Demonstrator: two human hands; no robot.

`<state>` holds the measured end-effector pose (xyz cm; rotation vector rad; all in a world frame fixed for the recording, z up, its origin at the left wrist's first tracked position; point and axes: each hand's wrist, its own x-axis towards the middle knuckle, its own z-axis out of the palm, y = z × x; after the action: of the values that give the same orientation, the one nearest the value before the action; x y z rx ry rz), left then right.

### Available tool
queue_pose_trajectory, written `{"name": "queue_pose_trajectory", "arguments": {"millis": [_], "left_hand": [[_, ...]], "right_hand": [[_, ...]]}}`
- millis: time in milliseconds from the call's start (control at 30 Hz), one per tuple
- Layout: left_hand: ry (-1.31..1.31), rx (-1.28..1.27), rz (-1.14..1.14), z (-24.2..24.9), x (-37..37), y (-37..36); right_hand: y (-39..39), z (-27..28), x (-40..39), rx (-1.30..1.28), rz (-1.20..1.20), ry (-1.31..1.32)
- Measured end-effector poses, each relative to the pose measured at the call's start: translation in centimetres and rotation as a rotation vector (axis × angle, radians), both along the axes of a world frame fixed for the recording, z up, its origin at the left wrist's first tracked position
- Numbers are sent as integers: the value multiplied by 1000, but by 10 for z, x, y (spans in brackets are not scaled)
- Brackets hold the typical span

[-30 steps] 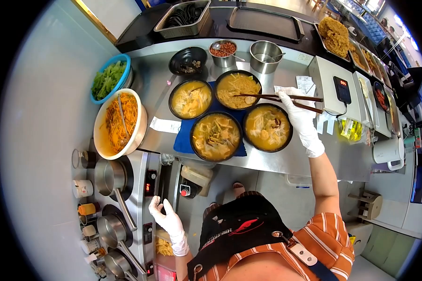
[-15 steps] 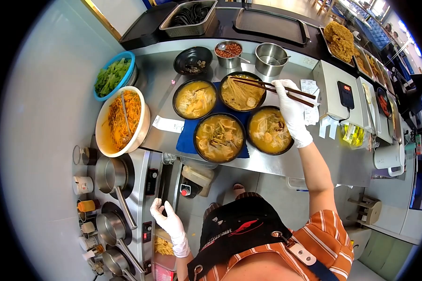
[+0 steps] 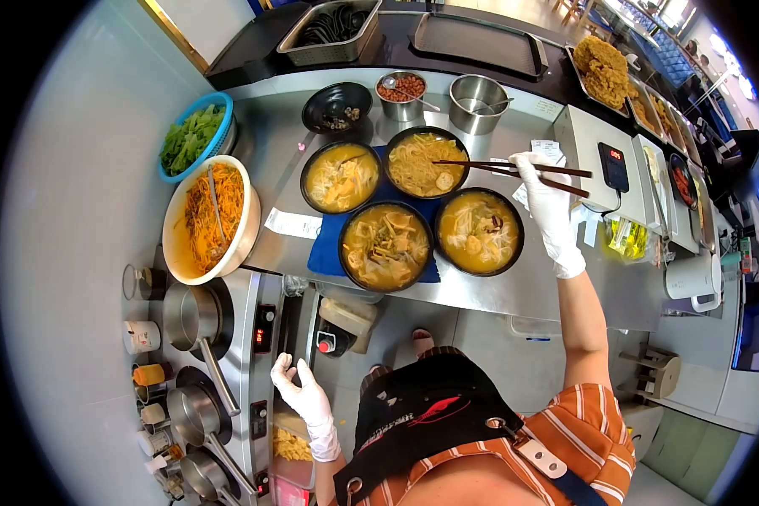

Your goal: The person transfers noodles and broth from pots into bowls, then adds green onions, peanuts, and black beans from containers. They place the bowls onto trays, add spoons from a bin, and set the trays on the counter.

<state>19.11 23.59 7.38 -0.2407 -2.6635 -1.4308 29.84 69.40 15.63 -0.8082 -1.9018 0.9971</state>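
Observation:
My right hand (image 3: 548,211), in a white glove, is shut on a pair of dark chopsticks (image 3: 502,167). Their tips reach left over the back-right noodle bowl (image 3: 417,163). Beside it on the left is another black bowl of noodle soup (image 3: 340,177). Two more stand in front, the left soup bowl (image 3: 386,246) and the right soup bowl (image 3: 480,232), all on or partly on a blue cloth (image 3: 329,253). My gloved left hand (image 3: 305,401) hangs below counter height near the pots, fingers loosely curled and apart, holding nothing visible.
At left stand a tub of shredded carrot (image 3: 250,215), a blue basket of greens (image 3: 229,126) and several saucepans (image 3: 190,314) on burners. Behind the bowls are a black bowl (image 3: 325,101), a peanut pot (image 3: 402,87) and a steel pot (image 3: 478,105). A device with display (image 3: 617,169) sits right.
My right hand has moved right and slightly down with the chopsticks, whose tips are lower over the back-right bowl, where the noodles now lie flatter. My left hand has barely moved.

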Motion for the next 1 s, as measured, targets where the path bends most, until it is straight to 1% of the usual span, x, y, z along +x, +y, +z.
{"name": "queue_pose_trajectory", "arguments": {"millis": [33,67,133,167,233,267,367,400,433,500,567,633,667,700,767,833,900,1000], "left_hand": [[7,4,2,1,0,1],[12,6,5,2,1,1],[15,6,7,2,2,0],[18,8,7,2,2,-1],[20,21,11,3,4,-2],[19,31,18,3,5,-2],[24,53,20,1,6,-5],[26,49,25,0,6,-7],[33,35,25,-1,7,-7],[30,2,42,0,7,-8],[23,8,48,3,7,-8],[23,12,57,4,6,-8],[20,18,55,4,6,-8],[20,16,63,5,6,-8],[21,28,60,7,5,-7],[24,34,72,5,6,-7],[19,41,66,5,7,-7],[28,34,87,4,9,-11]], "right_hand": [[-4,7,4,33,-62,-45],[-5,12,5,33,-60,-46],[-7,17,7,-60,-30,104],[-5,14,8,-59,-32,105],[5,-2,6,25,-60,63],[8,-12,6,4,-30,153],[19,-35,7,-12,-29,152],[18,-33,9,2,-50,104],[-4,1,8,-91,-171,-39],[5,-4,13,-22,-85,121],[4,10,17,47,-118,118],[-4,22,15,-19,-90,225],[-12,29,12,-53,-55,235],[-19,33,7,36,4,209],[-46,38,-16,-83,148,247],[-59,18,-44,-144,349,321],[-76,10,-72,-138,412,260],[-81,-4,-102,-19,543,183]]}}
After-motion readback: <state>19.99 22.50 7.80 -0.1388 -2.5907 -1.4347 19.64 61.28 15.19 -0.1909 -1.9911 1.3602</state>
